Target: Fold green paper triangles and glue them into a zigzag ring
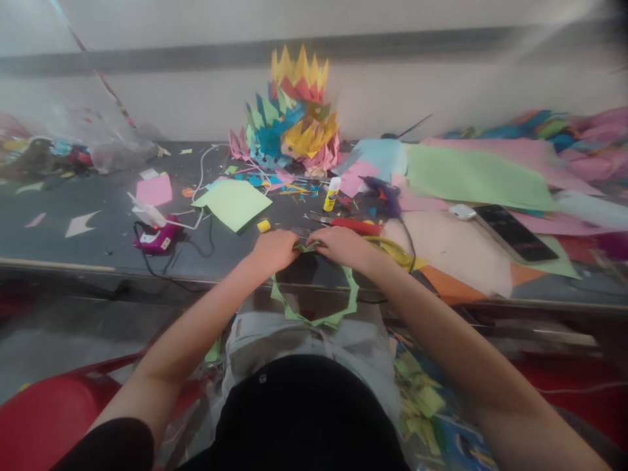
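A green paper crown (pixel 352 297) forms a ring with pointed edges, hanging over the front edge of the table above my lap. My left hand (pixel 279 250) and my right hand (pixel 339 247) both pinch its far side, close together. Just beyond my hands lie a yellow cap (pixel 263 226) and red-handled scissors (pixel 356 226). An uncapped yellow glue stick (pixel 331 195) stands upright a little farther back. To the right of my right hand is a yellow-handled tool (pixel 392 252), partly hidden by my arm.
Stacked paper crowns (pixel 294 121) stand against the wall. A purple power strip (pixel 159 235) with cables sits at left, near light green paper sheets (pixel 235 204). At right are a phone (pixel 515 232), a white earbud case (pixel 462 212), a dark purple glue gun (pixel 385 193) and large coloured sheets (pixel 475 176).
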Demonstrator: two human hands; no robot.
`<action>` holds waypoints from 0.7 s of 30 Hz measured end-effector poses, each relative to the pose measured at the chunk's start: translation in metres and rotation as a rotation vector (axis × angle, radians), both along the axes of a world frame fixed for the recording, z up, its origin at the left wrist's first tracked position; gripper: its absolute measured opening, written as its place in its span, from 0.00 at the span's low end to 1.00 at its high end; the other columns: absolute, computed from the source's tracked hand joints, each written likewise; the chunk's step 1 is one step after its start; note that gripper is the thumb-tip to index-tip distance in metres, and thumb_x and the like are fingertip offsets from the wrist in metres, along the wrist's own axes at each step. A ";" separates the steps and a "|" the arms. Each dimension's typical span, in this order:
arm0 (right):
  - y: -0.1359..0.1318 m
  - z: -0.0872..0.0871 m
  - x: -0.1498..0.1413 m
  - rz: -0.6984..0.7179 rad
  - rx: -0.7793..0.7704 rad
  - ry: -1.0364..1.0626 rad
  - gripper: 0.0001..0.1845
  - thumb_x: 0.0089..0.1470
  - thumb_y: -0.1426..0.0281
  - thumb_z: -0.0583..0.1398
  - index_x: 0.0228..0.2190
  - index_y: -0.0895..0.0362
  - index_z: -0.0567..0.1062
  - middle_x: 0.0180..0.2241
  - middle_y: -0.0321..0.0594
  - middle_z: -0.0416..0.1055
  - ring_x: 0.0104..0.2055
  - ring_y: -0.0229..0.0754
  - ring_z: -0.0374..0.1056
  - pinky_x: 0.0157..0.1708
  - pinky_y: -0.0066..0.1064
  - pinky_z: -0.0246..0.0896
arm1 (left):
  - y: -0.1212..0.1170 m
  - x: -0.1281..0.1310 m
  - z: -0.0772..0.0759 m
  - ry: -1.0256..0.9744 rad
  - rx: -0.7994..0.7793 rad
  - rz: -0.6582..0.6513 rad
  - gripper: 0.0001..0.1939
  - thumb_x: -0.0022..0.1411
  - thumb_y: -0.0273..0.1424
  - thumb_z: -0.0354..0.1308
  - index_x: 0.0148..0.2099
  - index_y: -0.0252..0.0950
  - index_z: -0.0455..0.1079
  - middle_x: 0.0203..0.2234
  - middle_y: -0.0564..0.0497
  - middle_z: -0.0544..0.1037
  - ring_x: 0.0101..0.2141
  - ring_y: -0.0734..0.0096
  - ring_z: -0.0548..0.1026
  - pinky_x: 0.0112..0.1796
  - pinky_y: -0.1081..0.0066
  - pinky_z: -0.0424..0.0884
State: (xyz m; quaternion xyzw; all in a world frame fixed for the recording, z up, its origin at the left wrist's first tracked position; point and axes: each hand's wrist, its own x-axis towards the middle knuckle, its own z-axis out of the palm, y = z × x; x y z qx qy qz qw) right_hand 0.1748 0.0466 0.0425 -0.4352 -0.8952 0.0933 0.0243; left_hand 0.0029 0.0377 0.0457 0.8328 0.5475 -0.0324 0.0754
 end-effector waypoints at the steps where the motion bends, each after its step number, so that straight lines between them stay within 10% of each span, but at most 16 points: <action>1: 0.000 0.000 0.000 -0.002 -0.002 0.002 0.14 0.53 0.76 0.55 0.39 0.55 0.75 0.42 0.40 0.75 0.43 0.43 0.69 0.40 0.30 0.59 | 0.001 0.001 -0.001 0.000 0.000 -0.001 0.12 0.59 0.36 0.52 0.40 0.37 0.73 0.36 0.44 0.78 0.38 0.59 0.76 0.36 0.69 0.69; 12: -0.023 0.013 -0.006 -0.177 0.248 0.199 0.12 0.56 0.71 0.54 0.39 0.60 0.75 0.41 0.47 0.73 0.45 0.47 0.67 0.45 0.34 0.57 | 0.000 0.002 -0.008 -0.160 0.089 0.089 0.12 0.59 0.37 0.52 0.35 0.39 0.75 0.30 0.48 0.78 0.34 0.63 0.75 0.32 0.71 0.67; 21: -0.043 0.027 -0.018 -0.270 -0.092 0.445 0.22 0.54 0.56 0.56 0.46 0.56 0.70 0.45 0.45 0.73 0.44 0.46 0.69 0.38 0.31 0.60 | -0.029 0.005 -0.011 -0.751 0.131 0.154 0.13 0.60 0.28 0.50 0.45 0.36 0.72 0.37 0.49 0.77 0.36 0.70 0.73 0.38 0.73 0.67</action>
